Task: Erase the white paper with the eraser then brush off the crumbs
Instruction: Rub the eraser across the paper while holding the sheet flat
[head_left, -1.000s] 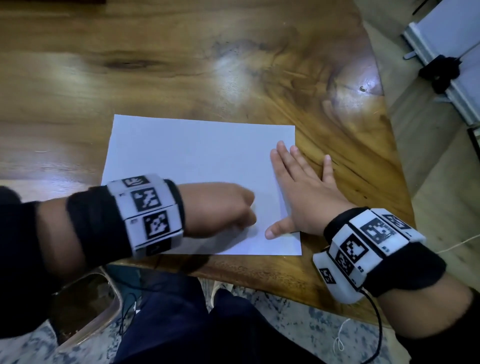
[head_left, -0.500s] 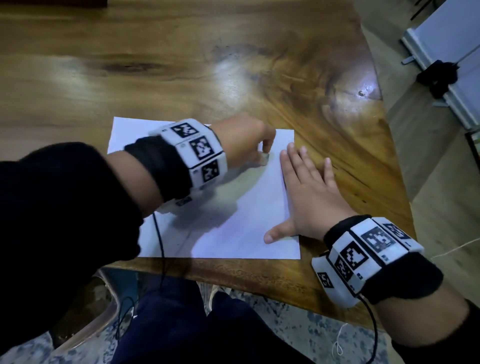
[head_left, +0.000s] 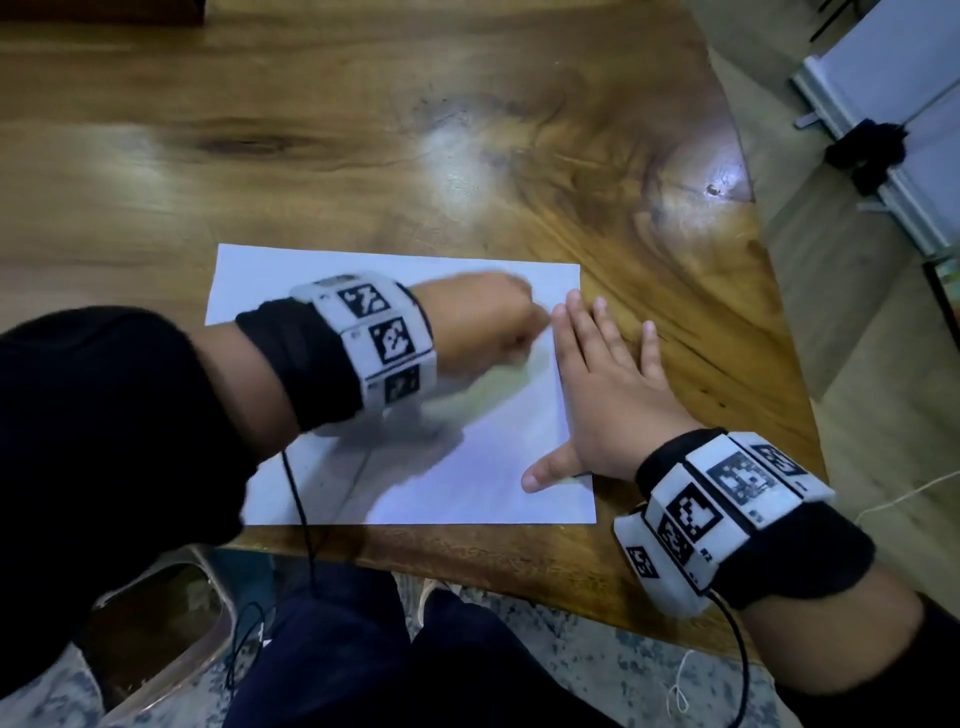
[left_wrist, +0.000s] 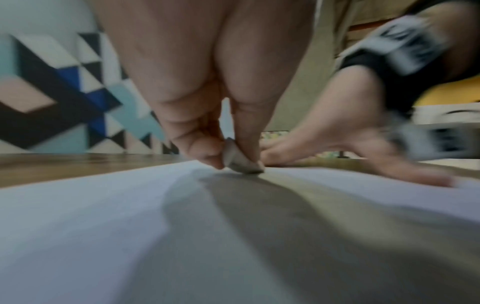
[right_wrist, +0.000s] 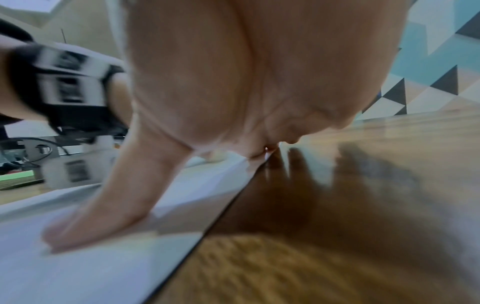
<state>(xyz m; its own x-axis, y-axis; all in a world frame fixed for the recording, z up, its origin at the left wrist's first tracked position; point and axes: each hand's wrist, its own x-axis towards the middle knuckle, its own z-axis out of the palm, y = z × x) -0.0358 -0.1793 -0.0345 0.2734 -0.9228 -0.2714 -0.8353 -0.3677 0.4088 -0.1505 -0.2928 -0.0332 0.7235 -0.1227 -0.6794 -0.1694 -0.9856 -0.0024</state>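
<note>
Eraser (left_wrist: 240, 159) on unmarked paper (head_left: 467, 478)

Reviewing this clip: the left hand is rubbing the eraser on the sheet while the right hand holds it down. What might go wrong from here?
1. The right hand pins only the right edge of the white paper; its left side lies free and might buckle or crease under the strokes.
2. The left hand pinches a small eraser close to the right fingers, so a stroke might bump them.

Glossy wood table (head_left: 363, 130), matt paper (head_left: 467, 483)
</note>
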